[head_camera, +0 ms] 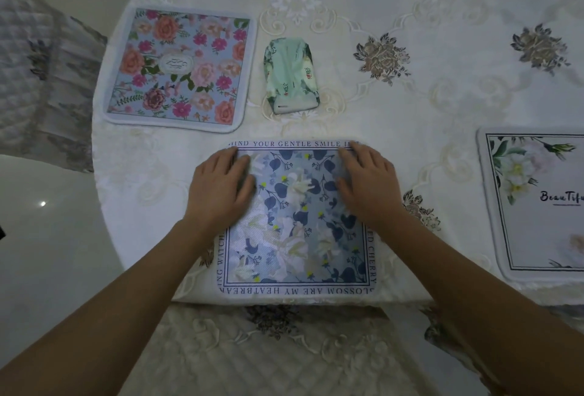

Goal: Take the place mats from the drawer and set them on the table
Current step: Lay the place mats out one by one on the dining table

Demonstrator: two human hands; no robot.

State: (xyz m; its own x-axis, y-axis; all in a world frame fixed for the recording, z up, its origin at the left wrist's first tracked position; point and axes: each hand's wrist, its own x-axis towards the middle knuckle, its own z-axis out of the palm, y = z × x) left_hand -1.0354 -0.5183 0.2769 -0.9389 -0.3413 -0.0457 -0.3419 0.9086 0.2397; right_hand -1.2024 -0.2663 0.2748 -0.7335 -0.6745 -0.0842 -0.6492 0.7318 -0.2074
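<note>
My left hand [221,187] and right hand [368,184] press flat on the blue floral place mat [297,237], fingers [234,161] straight, gripping nothing. I'd smooth outward, squaring it to the counter's [442,0] near edge.

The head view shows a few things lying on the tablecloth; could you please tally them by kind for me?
Place mats: 3 (pink-flowered mat, blue-leaved mat, white mat partly out of frame)
Packets: 1 (green packet)
Total: 4
</note>
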